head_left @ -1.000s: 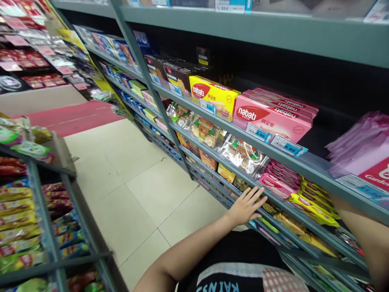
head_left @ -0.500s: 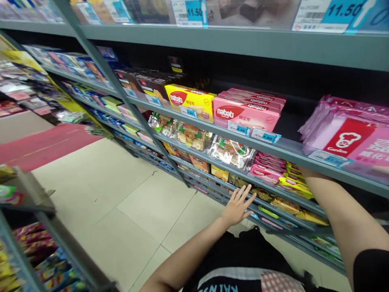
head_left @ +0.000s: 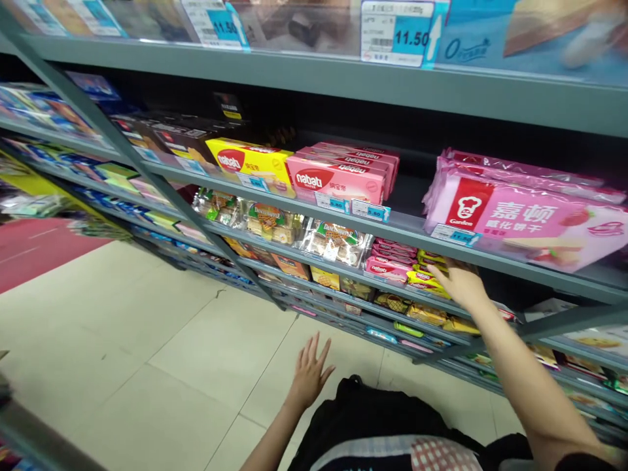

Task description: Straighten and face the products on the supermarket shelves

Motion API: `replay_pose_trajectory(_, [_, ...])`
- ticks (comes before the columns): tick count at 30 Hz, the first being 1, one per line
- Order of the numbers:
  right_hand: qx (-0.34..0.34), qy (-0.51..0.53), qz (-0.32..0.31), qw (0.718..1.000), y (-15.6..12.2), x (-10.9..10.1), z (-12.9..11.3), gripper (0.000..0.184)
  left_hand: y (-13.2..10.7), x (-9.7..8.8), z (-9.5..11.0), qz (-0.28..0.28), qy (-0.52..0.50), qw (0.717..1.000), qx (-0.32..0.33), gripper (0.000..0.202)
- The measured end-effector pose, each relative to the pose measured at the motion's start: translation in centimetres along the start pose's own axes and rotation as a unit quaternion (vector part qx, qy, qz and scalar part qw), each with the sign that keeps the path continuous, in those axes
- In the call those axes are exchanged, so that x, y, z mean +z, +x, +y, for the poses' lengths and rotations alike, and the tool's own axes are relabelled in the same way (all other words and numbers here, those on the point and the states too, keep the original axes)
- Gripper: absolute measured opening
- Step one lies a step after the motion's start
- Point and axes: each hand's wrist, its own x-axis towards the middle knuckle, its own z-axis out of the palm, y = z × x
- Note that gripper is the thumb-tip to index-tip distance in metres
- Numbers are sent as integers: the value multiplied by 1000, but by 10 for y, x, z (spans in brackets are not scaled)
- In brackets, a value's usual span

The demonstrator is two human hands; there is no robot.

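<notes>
My right hand (head_left: 461,286) is at the lower shelf, beside the yellow Nabati wafer packs (head_left: 428,282). Its thumb sticks out toward them, apart from the fingers, which the shelf edge above partly hides; nothing shows in its grasp. Pink Nabati wafer packs (head_left: 389,268) are stacked just left of the yellow ones. Farther left on that shelf sit clear bags of Danco waffles (head_left: 336,242). My left hand (head_left: 309,374) hangs in the air over the floor, fingers spread, holding nothing.
The shelf above holds a yellow Nabati box (head_left: 250,163), pink Nabati boxes (head_left: 338,178) and pink Garden wafer bags (head_left: 530,216). A diagonal metal bar (head_left: 574,317) crosses to the right of my right hand. Pale floor tiles (head_left: 186,366) lie below.
My right hand has drawn back from deep in the shelf and now shows at its front. My left hand has moved away from the shelves. The view has shifted right.
</notes>
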Motion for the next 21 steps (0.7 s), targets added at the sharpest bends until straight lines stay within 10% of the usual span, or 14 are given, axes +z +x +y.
replay_pose_trajectory(4, [-59,117,103,986,-97,-1,-8,31,-50,19,10,-4,5,995,-95,54])
replay_pose_trajectory(7, [-114,126,69,983,-143,10,-11,35,-70,21,30,-23,7,993,-120,53])
replay_pose_trajectory(15, [-45,75,78,993,-98,10,-5,54,-104,7,71,-29,-15,989,-144,58])
replay_pose_trajectory(21, [-114,54,0,992,-89,32,-52,66,-133,31,58,-17,9,980,-197,56])
